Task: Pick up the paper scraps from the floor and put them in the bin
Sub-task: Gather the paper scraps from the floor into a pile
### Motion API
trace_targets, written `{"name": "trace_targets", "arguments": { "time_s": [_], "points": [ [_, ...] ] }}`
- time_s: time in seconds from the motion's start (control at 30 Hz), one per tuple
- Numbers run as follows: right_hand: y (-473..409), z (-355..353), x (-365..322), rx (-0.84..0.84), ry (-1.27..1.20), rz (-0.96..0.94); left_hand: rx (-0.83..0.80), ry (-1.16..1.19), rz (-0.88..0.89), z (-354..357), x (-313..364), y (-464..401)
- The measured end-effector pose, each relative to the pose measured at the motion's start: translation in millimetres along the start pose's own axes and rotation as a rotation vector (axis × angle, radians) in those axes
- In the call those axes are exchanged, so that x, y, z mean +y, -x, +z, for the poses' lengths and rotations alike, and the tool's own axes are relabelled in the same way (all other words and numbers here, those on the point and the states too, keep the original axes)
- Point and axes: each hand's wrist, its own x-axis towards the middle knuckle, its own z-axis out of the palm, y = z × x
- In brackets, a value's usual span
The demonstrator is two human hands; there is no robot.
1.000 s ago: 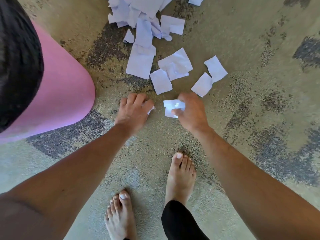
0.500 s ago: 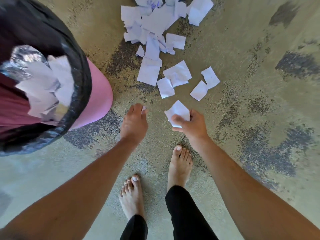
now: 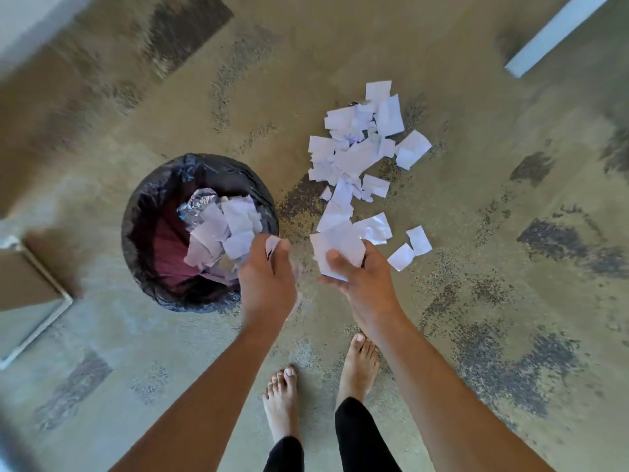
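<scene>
Bare forearms, no sleeves; black trousers (image 3: 357, 437); bare feet (image 3: 282, 400), pale-painted toenails

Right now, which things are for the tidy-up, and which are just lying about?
For the job:
paper scraps on the floor
scraps in the right hand
small scrap in the left hand
bin with black liner

Just lying about:
cardboard box
white board

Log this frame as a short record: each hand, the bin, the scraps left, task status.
left hand: pinches a small scrap at the bin's near rim
right hand: grips a larger scrap, right of the bin, not yet over it
bin: black liner, holds paper scraps and some foil
floor scraps: pile of many pieces right of the bin
status: unfinished; both held scraps not yet dropped, most scraps on the floor
</scene>
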Motion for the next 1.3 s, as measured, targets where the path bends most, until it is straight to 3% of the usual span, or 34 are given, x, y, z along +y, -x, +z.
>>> {"name": "trace_targets", "arguments": {
  "time_s": [0.17, 0.27, 0.47, 0.7, 0.8, 1.03, 1.2, 1.3],
  "points": [
    [-0.7, 59.7, -14.6, -0.134, 0.110, 0.073, 0.215, 0.058, -0.215, -45.2, 2.4, -30.8],
    [-10.0, 93.5, -11.4, -0.166, 0.209, 0.112, 0.259, 0.061, -0.321, -63.0, -8.7, -51.0],
    [-28.5, 140.5, -1.9, -0.255, 0.437, 0.181, 0.252, -0.013, -0.414, -80.8, -33.0, -82.4],
    [-31.6, 133.9, 0.3, -0.295, 0.443, 0.166, 0.050, -0.123, -0.477, -90.9, -48.7, -96.2],
    [-28.3, 123.1, -1.3, -0.216, 0.320, 0.122, 0.041, -0.162, -0.330, -84.0, -43.1, -85.2],
    [-21.2, 65.4, -16.8, 0.000, 0.144, -0.055, 0.040, -0.320, 0.247, -39.3, -8.1, -47.7],
    [-30.6, -5.9, -17.4, 0.163, 0.123, -0.097, -0.154, -0.320, 0.380, 16.5, 3.8, -25.5],
    [-39.7, -50.8, -10.7, 0.225, 0.182, -0.091, -0.278, -0.338, 0.324, 51.4, 0.3, -19.2]
  ]
}}
